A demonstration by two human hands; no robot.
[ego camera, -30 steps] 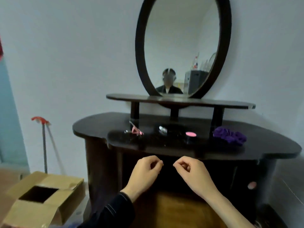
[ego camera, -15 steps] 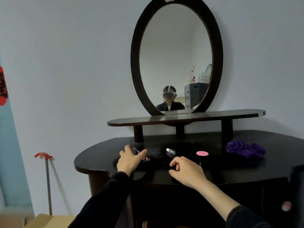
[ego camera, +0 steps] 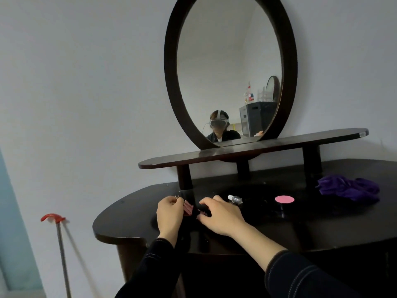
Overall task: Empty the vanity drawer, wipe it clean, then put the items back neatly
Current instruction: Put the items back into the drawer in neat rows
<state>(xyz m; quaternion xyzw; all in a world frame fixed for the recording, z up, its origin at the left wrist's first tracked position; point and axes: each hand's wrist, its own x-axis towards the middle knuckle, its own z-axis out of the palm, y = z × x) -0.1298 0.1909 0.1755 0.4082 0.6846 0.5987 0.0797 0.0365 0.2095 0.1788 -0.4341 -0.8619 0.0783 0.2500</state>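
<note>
The left hand (ego camera: 169, 214) pinches a pink clip (ego camera: 188, 208) at the near left of the worktop (ego camera: 279, 229). The right hand (ego camera: 221, 216) curls over a second pink piece (ego camera: 202, 212); whether it grips it I cannot tell. The small bottle (ego camera: 235, 198) lies just beyond its knuckles, so a careless lift could send it rolling toward the pink disc (ego camera: 284, 199). The drawer is out of view.

The vanity top (ego camera: 300, 229) bears pink clips (ego camera: 188, 208), a tipped white-capped bottle (ego camera: 235, 198), a pink disc (ego camera: 284, 199), perhaps a purple scrunchie (ego camera: 348, 189).
</note>
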